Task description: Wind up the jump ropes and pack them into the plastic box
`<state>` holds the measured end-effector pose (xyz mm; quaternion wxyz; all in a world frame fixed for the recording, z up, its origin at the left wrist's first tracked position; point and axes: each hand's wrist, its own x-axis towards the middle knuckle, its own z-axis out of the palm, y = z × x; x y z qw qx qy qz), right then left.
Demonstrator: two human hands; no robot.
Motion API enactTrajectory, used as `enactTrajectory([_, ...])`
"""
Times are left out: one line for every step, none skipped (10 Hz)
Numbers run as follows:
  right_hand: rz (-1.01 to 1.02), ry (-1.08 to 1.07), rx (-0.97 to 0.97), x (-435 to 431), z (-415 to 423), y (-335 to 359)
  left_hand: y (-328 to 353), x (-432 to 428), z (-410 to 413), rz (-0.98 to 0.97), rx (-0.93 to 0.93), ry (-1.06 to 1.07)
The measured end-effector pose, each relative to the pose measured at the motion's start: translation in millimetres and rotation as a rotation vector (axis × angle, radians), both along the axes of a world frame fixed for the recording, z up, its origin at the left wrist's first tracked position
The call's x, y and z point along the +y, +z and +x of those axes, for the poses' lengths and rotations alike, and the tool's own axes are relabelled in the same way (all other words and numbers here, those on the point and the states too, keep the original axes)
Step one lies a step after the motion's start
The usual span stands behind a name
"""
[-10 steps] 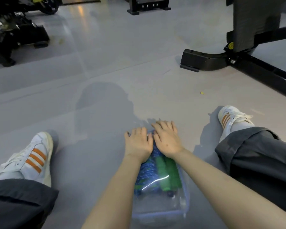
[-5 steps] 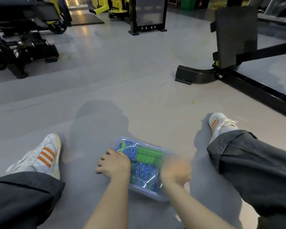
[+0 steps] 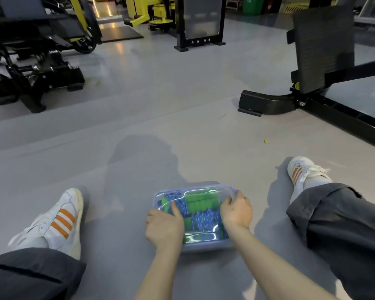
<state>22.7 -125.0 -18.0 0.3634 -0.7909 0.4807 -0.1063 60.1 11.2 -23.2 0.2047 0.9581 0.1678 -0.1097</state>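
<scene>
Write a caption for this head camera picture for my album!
On the gym floor, left hand and right hand grip the plastic box packed with wound jump ropes.

Grey floor (image 3: 182, 105). White shoes with orange stripes, left (image 3: 59, 221) and right (image 3: 301, 172), dark trouser legs (image 3: 344, 224) behind them. Black machine (image 3: 35, 72) far left, black base (image 3: 266, 102) and pad (image 3: 325, 46) on the right. Yellow frame (image 3: 158, 9) at the back. Small yellow scrap (image 3: 266, 141) near the base. Green thing (image 3: 250, 5) at the back, possibly a bin.
</scene>
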Motion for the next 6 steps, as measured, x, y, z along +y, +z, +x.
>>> enactTrajectory([-0.028, -0.036, 0.019, -7.2, 8.7, -3.4, -4.2, -3.9, 3.3, -0.012, -0.019, 0.045])
enactTrajectory([-0.046, -0.056, 0.072, -12.5, 13.0, -4.7, -6.1, -2.0, 7.2, -0.064, -0.026, 0.094])
enactTrajectory([-0.078, -0.012, 0.082, -17.0, 16.6, -6.2, -5.4, -2.0, 7.9, -0.083, -0.009, 0.076])
enactTrajectory([-0.135, 0.086, 0.106, -29.3, 16.7, -5.4, -5.2, -7.0, 1.4, -0.096, -0.013, -0.032])
enactTrajectory([-0.183, 0.211, 0.295, -43.4, 11.9, 3.5, 1.1, -8.7, -1.7, -0.023, -0.003, -0.196])
enactTrajectory([-0.287, 0.394, 0.421, -40.7, 8.6, 16.6, 18.5, -5.6, -0.5, 0.198, -0.064, -0.383])
